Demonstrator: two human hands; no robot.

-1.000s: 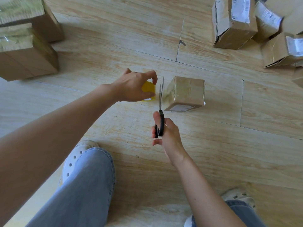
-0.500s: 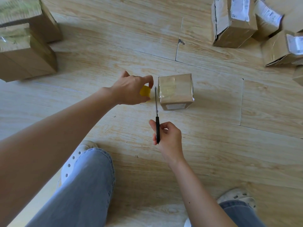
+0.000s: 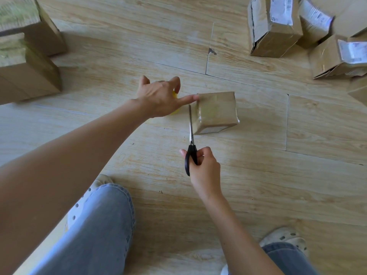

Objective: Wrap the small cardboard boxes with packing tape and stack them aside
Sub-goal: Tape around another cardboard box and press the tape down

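A small cardboard box point(image 3: 217, 111), wrapped in shiny clear tape, sits on the wooden floor at the centre. My left hand point(image 3: 160, 96) holds a yellow tape roll point(image 3: 174, 95) just left of the box; the roll is mostly hidden under the palm, and one finger reaches out to touch the box's upper left corner. My right hand point(image 3: 202, 167) grips black-handled scissors point(image 3: 191, 143), whose blades point up along the box's left side, between roll and box.
Two taped boxes point(image 3: 25, 56) stand stacked at the far left. Several unwrapped boxes with white labels point(image 3: 278, 28) lie at the upper right. My knees in jeans and white shoes point(image 3: 286, 239) fill the bottom edge. Bare floor point(image 3: 278, 175) lies to the right.
The scissor blades have closed beside the box. The box has turned and settled on the floor. My left hand has stretched a finger out to the box's corner.
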